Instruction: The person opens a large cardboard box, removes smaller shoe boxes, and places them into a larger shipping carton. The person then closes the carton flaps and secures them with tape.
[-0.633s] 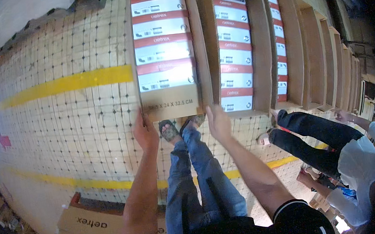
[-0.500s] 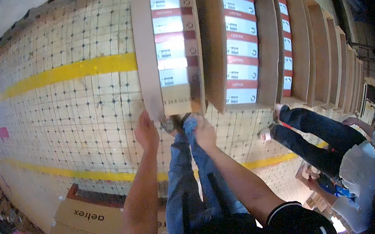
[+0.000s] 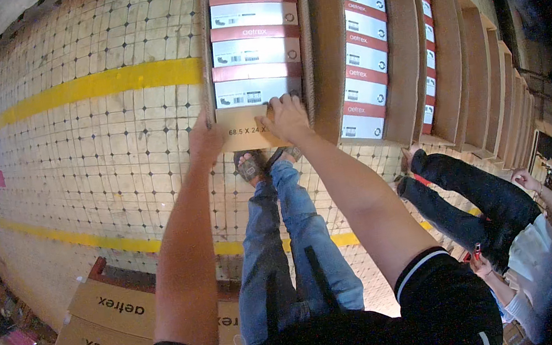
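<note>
An open brown carton (image 3: pixel 232 140) lies on the floor right in front of my feet. Inside it stands a row of white shoe boxes (image 3: pixel 252 50) with red lids. My left hand (image 3: pixel 206 138) grips the carton's near left corner, its fingertips partly hidden by the cardboard. On the near end flap, my right hand (image 3: pixel 288 118) has its fingers curled over the upper right edge and its thumb against the flap's printed face.
Another open carton with shoe boxes (image 3: pixel 363 61) stands just right, followed by several more open cartons (image 3: pixel 462 68). A person (image 3: pixel 485 206) is at the right. Closed brown cartons (image 3: pixel 106 341) are stacked behind at the lower left. Yellow stripes (image 3: pixel 102 89) cross the tiled floor.
Both hands have moved up to the carton's near end; the right one has come onto the end flap. The long left flap, spread outward before, now shows nearly edge-on.
</note>
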### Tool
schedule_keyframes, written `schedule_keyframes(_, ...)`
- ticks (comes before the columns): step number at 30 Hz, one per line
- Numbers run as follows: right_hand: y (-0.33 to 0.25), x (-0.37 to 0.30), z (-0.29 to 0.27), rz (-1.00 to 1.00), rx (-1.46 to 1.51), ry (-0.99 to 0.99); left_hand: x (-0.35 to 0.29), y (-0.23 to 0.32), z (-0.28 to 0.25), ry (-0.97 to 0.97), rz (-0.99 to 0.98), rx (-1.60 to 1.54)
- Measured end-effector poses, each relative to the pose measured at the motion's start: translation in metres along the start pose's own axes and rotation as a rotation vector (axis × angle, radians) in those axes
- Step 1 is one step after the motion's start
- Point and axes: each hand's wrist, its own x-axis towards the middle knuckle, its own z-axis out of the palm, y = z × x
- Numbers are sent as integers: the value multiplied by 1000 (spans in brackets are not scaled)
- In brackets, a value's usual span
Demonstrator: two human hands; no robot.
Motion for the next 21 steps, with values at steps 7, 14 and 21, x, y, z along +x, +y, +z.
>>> schedule_keyframes(7,-23,-139,-18,-79,258,36,1,-15,9,139,108,85)
schedule_keyframes(14,-14,-145,-18,44,400,367,-11,-6,16,240,52,312)
schedule_keyframes(21,8,-2,-55,605,555,381,-9,-8,23,270,28,330)
